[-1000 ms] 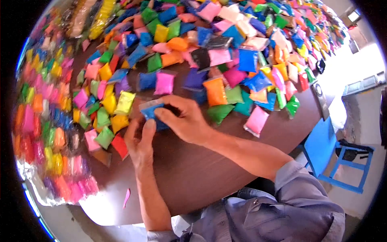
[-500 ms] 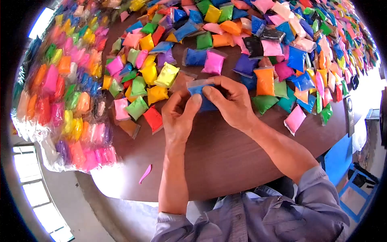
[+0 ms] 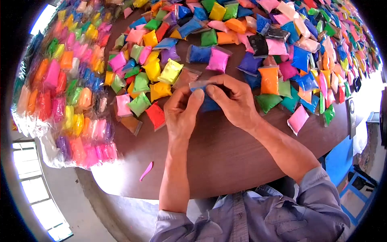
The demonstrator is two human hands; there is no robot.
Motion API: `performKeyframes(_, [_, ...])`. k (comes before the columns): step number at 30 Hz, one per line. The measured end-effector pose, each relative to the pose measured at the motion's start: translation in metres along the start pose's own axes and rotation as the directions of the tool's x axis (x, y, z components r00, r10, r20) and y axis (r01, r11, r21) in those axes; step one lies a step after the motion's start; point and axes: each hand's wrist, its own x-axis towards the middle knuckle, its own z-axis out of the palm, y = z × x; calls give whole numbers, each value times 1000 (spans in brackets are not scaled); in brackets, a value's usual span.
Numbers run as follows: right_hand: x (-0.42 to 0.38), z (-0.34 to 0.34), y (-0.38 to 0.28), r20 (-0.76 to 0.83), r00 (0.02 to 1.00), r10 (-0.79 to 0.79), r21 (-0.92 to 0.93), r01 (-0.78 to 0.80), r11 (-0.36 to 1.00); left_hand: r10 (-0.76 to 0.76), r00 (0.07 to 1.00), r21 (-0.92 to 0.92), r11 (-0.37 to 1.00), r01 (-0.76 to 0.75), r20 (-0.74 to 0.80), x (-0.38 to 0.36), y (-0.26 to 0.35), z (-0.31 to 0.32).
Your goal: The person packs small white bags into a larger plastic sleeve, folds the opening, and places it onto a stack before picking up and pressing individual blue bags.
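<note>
A small clear packet with blue contents (image 3: pixel 209 104) is between my two hands, over the brown table. My left hand (image 3: pixel 181 107) pinches its left side, thumb on top. On the right side, my right hand (image 3: pixel 229 99) grips the packet's upper edge between thumb and fingers. Both thumbs lie close together near the clear top strip, and they cover much of the packet. Just beyond my hands are a magenta packet (image 3: pixel 218 59) and a blue packet (image 3: pixel 199 53). A red packet (image 3: pixel 155 115) lies left of my left hand.
Many colourful packets cover the far and right parts of the brown table (image 3: pixel 225 161). Clear bags of packets (image 3: pixel 76 125) are heaped at the left. A pink plastic tool (image 3: pixel 146 171) lies near the front left edge. An orange packet (image 3: pixel 269 80) is right of my right hand.
My thumbs have shifted slightly on the blue packet, and less blue shows between them. The whole view has moved slightly.
</note>
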Motion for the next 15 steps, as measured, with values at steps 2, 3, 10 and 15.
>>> performKeyframes(2, [0, -2, -3, 24, 999, -33, -87, 35, 996, 39, 999, 27, 999, -39, -8, 1, -3, 0])
performKeyframes(3, [-1, -3, -5, 52, 997, -65, -173, 73, 982, 79, 997, 53, 996, -78, -16, 2, -5, -1])
performKeyframes(10, [-2, 2, -14, 2, 997, 73, -45, -73, 996, 141, 988, 84, 987, -135, -63, 2, -10, -3])
performKeyframes(15, [-3, -3, -1, -19, 1000, 21, -103, -23, 994, -5, 998, 2, 1000, 5, -55, 0, 0, 1])
